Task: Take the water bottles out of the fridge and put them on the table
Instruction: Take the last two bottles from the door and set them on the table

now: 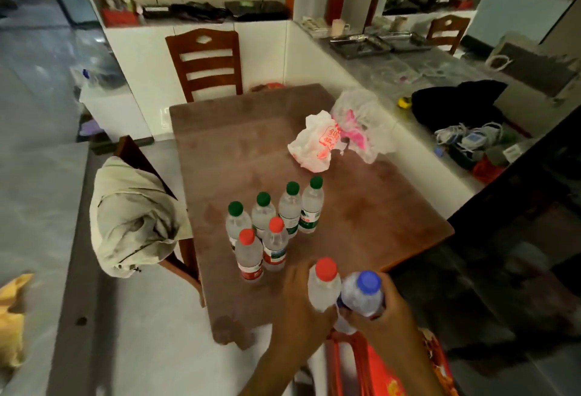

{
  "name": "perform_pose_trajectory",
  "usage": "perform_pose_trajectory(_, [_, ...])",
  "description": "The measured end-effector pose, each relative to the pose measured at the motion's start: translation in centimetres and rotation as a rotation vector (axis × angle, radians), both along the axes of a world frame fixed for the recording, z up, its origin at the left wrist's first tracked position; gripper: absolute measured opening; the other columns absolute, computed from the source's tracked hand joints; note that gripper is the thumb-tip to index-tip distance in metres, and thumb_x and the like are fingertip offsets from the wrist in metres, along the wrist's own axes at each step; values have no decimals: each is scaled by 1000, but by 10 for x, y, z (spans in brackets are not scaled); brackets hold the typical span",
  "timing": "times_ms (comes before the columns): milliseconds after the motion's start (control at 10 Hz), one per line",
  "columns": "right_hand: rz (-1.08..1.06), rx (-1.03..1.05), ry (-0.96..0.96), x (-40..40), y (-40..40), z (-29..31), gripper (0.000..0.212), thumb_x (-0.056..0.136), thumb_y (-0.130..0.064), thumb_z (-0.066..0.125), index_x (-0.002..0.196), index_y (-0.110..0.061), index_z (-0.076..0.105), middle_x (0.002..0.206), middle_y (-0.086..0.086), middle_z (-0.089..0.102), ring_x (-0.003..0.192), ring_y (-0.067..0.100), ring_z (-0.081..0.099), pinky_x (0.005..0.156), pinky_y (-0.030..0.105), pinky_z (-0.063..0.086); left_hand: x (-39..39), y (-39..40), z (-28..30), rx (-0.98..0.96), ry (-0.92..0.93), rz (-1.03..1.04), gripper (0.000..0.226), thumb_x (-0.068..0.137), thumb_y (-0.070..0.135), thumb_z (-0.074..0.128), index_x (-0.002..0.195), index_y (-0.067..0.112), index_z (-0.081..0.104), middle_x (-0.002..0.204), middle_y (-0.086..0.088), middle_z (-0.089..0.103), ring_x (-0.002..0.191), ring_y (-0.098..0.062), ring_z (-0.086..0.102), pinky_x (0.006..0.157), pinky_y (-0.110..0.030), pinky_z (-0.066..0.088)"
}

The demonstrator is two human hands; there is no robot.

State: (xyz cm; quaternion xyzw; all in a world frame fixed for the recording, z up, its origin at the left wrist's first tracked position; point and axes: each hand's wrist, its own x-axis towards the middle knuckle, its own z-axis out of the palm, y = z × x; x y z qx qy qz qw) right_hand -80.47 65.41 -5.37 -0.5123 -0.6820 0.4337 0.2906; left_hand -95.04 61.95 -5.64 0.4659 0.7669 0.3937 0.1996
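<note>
Bottles are what I am carrying: my left hand (298, 298) has its fingers (327, 314) wrapped around a clear plastic water bottle with a red cap (323, 285), and my right hand (390, 310) grips a clear plastic water bottle with a blue cap (361, 293). Both grips are closed firmly on the bodies, caps free above. The red-capped one stands close to upright; the blue-capped one leans with its cap tipped toward the left hand, so the two bottles touch or nearly touch at the shoulders.

Both hands hang over the near edge of the brown wooden table (361, 207), close to its near right corner. The left hand is the nearer one to the standing group. That group, six clear bottles with green and red caps (273, 229), stands upright ahead and to the left of my fingers, toward the near left side of the table, with bare tabletop between it and my hands.

I judge the move ahead to be a short lowering onto that bare patch, straightening the blue-capped bottle first so that it lands on its base.

Both forearms reach in from the bottom of the view, wrists bent slightly inward. Crumpled white plastic bags (339, 138) lie well apart, near the far right edge.
</note>
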Motion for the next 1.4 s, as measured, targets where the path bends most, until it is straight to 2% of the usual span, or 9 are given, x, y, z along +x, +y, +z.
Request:
perform_pose_trajectory(300, [110, 96, -52, -33, 110, -33, 46, 58, -40, 80, 96, -42, 53, 97, -42, 61, 87, -16, 59, 71, 1, 44, -32, 81, -6, -165, 60, -81, 46, 64, 57, 75, 97, 31, 56, 90, 15, 61, 81, 4, 55, 73, -20, 52])
perform_pose_trajectory(500, [259, 119, -101, -43, 174, -64, 56, 68, -20, 89, 98, -45, 50, 94, -18, 65, 87, 7, 65, 80, 27, 55, -29, 108, -9, -166, -132, 100, 59, 72, 46, 72, 122, 24, 51, 112, 4, 63, 99, -14, 60, 88, -33, 52])
perform_pose_trajectory(600, [264, 140, -88, -57, 190, -68, 29, 79, -49, 72, 100, -43, 52, 87, -26, 61, 78, 1, 62, 70, 9, 49, -30, 124, -31, -143, -169, 188, 39, 82, 42, 63, 114, 22, 56, 107, 6, 65, 98, -13, 61, 89, -36, 52])
perform_pose_trajectory(700, [316, 212, -115, -59, 201, -86, 39, 77, -37, 79, 104, -46, 53, 85, -35, 63, 90, -9, 61, 79, 9, 51, -31, 130, -38, -149, -198, 190, 35, 83, 34, 67, 115, 22, 56, 108, 12, 62, 95, -6, 59, 87, -27, 50])
perform_pose_trajectory(800, [384, 198, -182, -61, 217, -96, 42, 75, -36, 80, 110, -35, 57, 100, -18, 71, 94, -4, 62, 85, 20, 54, -32, 138, -49, -212, -236, 223, 52, 82, 15, 72, 128, 23, 48, 115, 13, 57, 98, -2, 53, 87, -22, 47])
perform_pose_trajectory(900, [337, 116, -66, -65, 227, -97, 38, 77, -41, 74, 108, -24, 61, 96, 4, 74, 90, 10, 67, 84, 26, 57, -28, 142, -58, -118, -229, 269, 31, 89, 12, 68, 114, 24, 55, 109, 13, 62, 95, 1, 57, 90, -28, 50])
perform_pose_trajectory(1100, [430, -29, -105, -64, 239, -95, 59, 69, -6, 86, 107, -38, 53, 100, -20, 67, 96, -7, 63, 80, 5, 47, -31, 148, -71, -62, -67, 250, 18, 89, 21, 67, 100, 26, 55, 94, 10, 61, 88, -4, 59, 80, -26, 51])
perform_pose_trajectory(1300, [476, -84, -121, -65, 240, -91, 57, 70, -15, 87, 105, -40, 50, 101, -14, 66, 93, -3, 63, 75, 12, 51, -30, 145, -74, -13, -57, 261, 32, 85, 18, 71, 104, 32, 49, 95, 20, 58, 89, 4, 57, 79, -11, 44])
perform_pose_trajectory(1400, [482, -89, -144, -62, 235, -91, 60, 68, -22, 87, 109, -41, 48, 103, -22, 62, 89, -3, 63, 81, 24, 56, -29, 141, -82, -38, -81, 281, 40, 84, 22, 71, 119, 23, 51, 110, 11, 62, 100, -4, 59, 87, -23, 51])
